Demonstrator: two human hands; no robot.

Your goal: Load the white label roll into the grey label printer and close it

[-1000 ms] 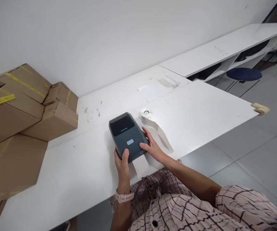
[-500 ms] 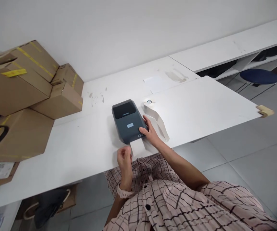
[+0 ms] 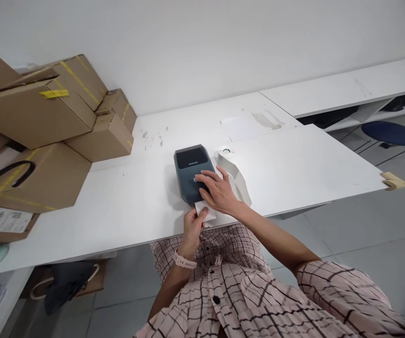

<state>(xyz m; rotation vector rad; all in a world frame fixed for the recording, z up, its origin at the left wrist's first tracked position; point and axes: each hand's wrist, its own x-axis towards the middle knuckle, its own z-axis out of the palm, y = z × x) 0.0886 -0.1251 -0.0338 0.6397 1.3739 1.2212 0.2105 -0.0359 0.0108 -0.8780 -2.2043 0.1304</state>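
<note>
A dark teal label printer (image 3: 188,185) with a black window lies on the white table in front of me. From its near edge sticks out a white paper label (image 3: 210,216). My left hand (image 3: 194,225) pinches that label between thumb and fingers. Over the printer's right side is my right hand (image 3: 218,190), fingers spread, one fingertip at the pale button (image 3: 195,179), which is mostly covered. Whether that finger presses cannot be seen. A loose strip of label paper (image 3: 240,180) curls beside the printer, running from a small roll (image 3: 226,151).
Brown cardboard boxes (image 3: 79,141) with yellow tape are piled on the left of the table. A white sheet (image 3: 239,127) lies farther back. At the right, the table corner (image 3: 392,180) has a tan guard, and a blue stool (image 3: 390,132) stands beyond.
My left hand has moved up to the label and taken hold of it. My right hand has shifted from the printer's side onto its top, near the button. The view has turned slightly.
</note>
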